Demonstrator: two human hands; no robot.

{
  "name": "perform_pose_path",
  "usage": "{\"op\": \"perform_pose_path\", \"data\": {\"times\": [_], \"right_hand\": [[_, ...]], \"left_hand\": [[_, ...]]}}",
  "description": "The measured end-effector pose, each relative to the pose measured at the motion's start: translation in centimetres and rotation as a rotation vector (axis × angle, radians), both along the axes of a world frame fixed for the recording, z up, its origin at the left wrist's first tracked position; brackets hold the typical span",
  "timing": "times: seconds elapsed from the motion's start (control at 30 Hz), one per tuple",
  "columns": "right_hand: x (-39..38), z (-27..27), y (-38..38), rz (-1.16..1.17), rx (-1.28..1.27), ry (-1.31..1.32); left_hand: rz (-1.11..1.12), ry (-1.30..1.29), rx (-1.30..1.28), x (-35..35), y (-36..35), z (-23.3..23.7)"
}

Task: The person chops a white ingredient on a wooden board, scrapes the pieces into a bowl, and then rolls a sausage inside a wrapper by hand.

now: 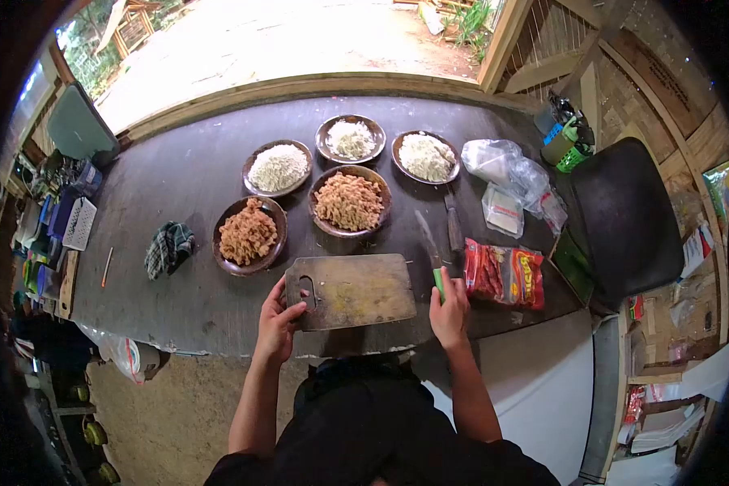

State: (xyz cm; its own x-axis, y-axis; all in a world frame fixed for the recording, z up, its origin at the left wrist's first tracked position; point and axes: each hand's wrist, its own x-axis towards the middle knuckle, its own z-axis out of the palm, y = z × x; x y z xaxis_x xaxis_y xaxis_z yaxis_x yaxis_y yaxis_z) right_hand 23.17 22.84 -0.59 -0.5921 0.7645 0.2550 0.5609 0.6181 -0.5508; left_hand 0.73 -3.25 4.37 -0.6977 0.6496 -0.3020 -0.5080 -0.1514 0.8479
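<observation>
The left hand [277,326] has its fingers on one end of the cutting board [356,292], by the worktop [162,312] edge. The right hand [451,314] has its fingers around the knife [438,279], near the sausage bag [506,275]. Moving the knife calls for care.

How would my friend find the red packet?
On the big dark table, look near the black chair. The packet lies just right of the right hand. It's red with yellow letters; the plastic bags beyond it are clear and whitish.
</observation>
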Motion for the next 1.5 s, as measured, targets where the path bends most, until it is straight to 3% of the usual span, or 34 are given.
{"op": "perform_pose_path", "data": {"times": [0.23,0.33,0.4,0.43,0.5,0.6,1.0,1.13,1.27,1.37,1.5], "right_hand": [[0.1,-2.1,1.2,0.076,0.136,-0.030],[-0.6,-2.1,1.7,0.072,0.135,-0.053],[-1.2,-2.4,2.1,0.073,0.155,-0.049],[-1.5,-2.5,2.3,0.069,0.174,-0.043],[-1.8,-2.4,2.2,0.066,0.173,-0.067],[-2.2,-2.0,1.9,0.052,0.181,-0.087],[-2.6,-1.3,1.2,-0.020,0.170,-0.059],[-2.3,-0.4,2.0,-0.061,0.097,0.094],[0.0,0.5,6.5,-0.117,0.274,0.144],[2.3,2.0,11.2,-0.140,0.191,0.130],[4.9,1.7,18.3,-0.106,0.324,0.137]], "left_hand": [[0.097,0.034,0.014,1.2,0.5,-3.9],[0.087,0.150,-0.102,0.6,1.3,-4.6],[0.092,0.398,-0.292,0.2,1.7,-4.5],[0.092,0.397,-0.292,0.1,1.8,-4.3],[0.020,0.843,-0.626,0.3,1.7,-3.9],[-0.071,0.978,-0.645,0.1,1.8,-3.4],[-0.144,1.202,-0.941,0.2,2.0,-2.1],[-0.085,1.286,-0.864,-0.6,3.0,-1.7],[-0.148,1.302,-0.499,-1.5,7.0,-1.6],[-0.190,1.403,-0.301,-0.6,12.5,0.6],[-0.504,1.392,0.051,0.5,21.0,2.1]]}}
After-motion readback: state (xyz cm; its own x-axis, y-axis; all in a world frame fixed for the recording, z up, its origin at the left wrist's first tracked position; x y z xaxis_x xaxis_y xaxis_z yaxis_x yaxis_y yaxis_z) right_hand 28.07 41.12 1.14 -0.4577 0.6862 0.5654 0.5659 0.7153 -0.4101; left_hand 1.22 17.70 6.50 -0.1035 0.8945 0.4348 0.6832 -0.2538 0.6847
